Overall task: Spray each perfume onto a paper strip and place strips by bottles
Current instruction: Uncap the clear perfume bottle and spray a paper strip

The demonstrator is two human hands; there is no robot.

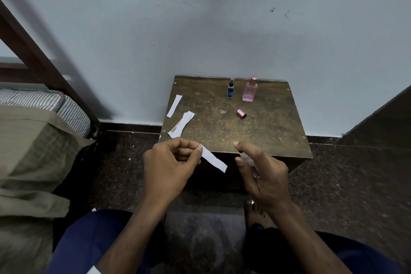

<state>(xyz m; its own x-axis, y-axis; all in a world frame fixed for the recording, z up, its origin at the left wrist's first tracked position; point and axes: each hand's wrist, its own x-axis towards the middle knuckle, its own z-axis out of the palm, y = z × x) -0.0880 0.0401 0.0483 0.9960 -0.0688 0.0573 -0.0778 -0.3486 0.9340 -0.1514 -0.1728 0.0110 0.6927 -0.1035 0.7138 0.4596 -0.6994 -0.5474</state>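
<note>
Both hands hover just in front of the small wooden table, at its near edge. Left hand pinches one end of a paper strip between thumb and fingertips, the strip's free end slanting toward the right hand. That hand curls around a small clear bottle, index finger raised above its top and thumb alongside; most of the bottle is hidden by the fingers.

At the back of the table, near the wall, stand a blue bottle and a pink bottle, close together. The pink cap lies on its side in front of the pink bottle, so that one looks uncapped. Along the table's left edge lie one single strip and a small pile of strips.

No strip lies beside either standing bottle. Judging by this, the work looks early: one spray is being set up, and placing strips by all bottles remains.
</note>
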